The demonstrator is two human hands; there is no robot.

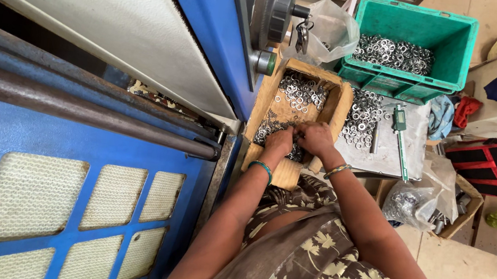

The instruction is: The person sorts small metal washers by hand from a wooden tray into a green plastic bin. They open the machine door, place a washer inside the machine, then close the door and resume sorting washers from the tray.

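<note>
A shallow wooden tray (335, 104) holds heaps of small silver metal washers (299, 91). Both of my hands are down in its near end. My left hand (279, 141) is bent over a dark pile of washers, fingers curled among them. My right hand (315, 137) sits beside it, touching it, fingers also curled into the washers. Whether either hand holds washers is hidden by the fingers. A green bangle circles my left wrist and a thin metal bangle my right.
A big blue machine (74, 138) with a black handwheel (279, 9) fills the left. A green plastic crate (415, 46) of washers stands beyond the tray. More washers (363, 115) and a digital caliper (399, 138) lie on a grey plate. Plastic bags (336, 28) are nearby.
</note>
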